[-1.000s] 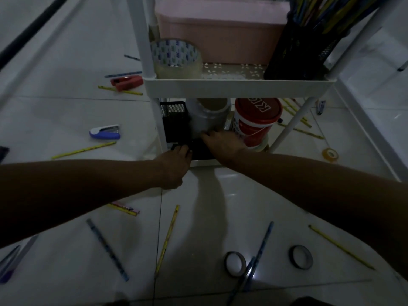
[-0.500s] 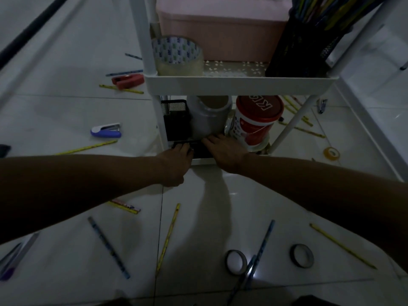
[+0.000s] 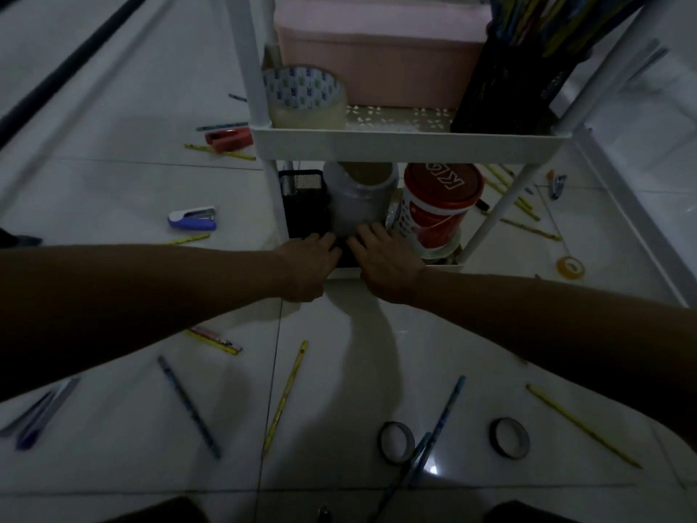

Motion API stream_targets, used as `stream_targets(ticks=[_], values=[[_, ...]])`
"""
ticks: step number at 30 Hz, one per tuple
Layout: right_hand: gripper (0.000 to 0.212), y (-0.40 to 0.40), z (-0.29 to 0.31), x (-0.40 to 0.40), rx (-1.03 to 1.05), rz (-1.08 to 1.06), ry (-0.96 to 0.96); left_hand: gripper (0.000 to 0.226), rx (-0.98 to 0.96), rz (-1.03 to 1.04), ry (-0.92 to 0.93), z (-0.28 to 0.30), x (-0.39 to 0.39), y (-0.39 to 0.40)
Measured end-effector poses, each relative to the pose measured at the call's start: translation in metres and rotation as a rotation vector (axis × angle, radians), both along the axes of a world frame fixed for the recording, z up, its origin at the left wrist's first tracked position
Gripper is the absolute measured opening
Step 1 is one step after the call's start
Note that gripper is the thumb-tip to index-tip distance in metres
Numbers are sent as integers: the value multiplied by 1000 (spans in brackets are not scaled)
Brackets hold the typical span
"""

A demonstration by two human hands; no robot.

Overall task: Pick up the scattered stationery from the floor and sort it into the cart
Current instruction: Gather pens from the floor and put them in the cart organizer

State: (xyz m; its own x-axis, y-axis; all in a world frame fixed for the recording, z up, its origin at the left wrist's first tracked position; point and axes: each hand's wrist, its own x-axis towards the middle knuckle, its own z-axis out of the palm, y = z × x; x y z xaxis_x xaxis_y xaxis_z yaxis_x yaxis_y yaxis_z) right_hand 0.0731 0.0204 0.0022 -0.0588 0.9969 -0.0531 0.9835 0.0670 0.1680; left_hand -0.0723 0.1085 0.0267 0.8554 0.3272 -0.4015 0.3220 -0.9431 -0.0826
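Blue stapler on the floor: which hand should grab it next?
Probably the left hand. The blue stapler lies on the tiles off to that hand's side, while the right hand sits farther away by the cart and would have to cross over.

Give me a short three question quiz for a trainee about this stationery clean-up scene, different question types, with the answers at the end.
1. True or false: the red-lidded white tub stands on the white cart's upper shelf.
2. Multiple choice: the blue and white stapler lies A) in the pink plastic box, B) on the white tiled floor, C) in the black mesh pen holder.
3. Fill in: both hands, left and right, reach onto the cart's ____ shelf.

Key: 1 false, it stands on the lower shelf. 2 B. 3 lower.
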Motion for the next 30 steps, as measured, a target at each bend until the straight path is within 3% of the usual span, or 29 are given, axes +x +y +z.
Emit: stream_targets(ticks=[5, 8, 12, 20, 30], values=[[43, -10, 6, -1, -81, 175, -34, 33, -76, -5, 173, 20, 8, -16], [45, -17, 8, -4, -187, 264, -12, 37, -117, 74, 364, 22, 6, -34], [48, -14, 13, -21, -357, 395, -53, 44, -131, 175, 487, 21, -11, -47], [53, -14, 17, -76, -314, 460, 85, 42, -85, 412, 453, 44, -48, -43], [53, 27, 19, -122, -339, 423, 80, 43, -12, 472, 495, 28, -118, 29]])
